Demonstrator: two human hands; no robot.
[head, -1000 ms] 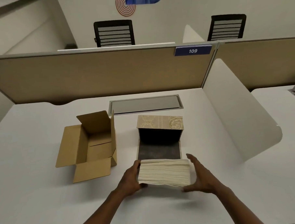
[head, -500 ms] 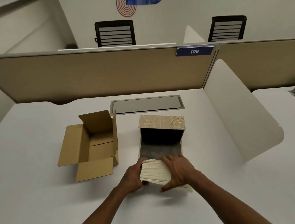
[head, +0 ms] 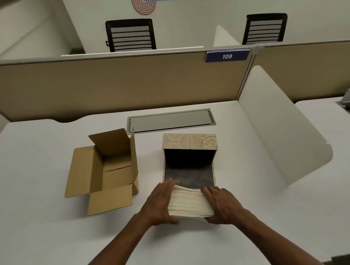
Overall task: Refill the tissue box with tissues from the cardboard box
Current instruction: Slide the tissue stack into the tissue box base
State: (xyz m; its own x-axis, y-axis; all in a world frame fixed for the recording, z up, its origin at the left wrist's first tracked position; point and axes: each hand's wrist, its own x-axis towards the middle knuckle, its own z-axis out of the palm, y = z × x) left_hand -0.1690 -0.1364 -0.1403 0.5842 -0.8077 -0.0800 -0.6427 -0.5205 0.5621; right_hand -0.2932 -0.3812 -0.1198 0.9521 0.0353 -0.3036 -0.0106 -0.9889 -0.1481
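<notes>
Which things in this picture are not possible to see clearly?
- Far inside of the tissue box, head view: too dark.
- Left wall of the cardboard box: hidden by its own near flap.
- Underside of the tissue stack: covered by the left hand and right hand.
- Wall sticker: cut by the top edge.

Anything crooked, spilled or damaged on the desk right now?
Nothing stands out. The tissue stack sits squared between the left hand and right hand, just in front of the open tissue box. The cardboard box stands open with its flaps out, and no loose tissues show.
</notes>
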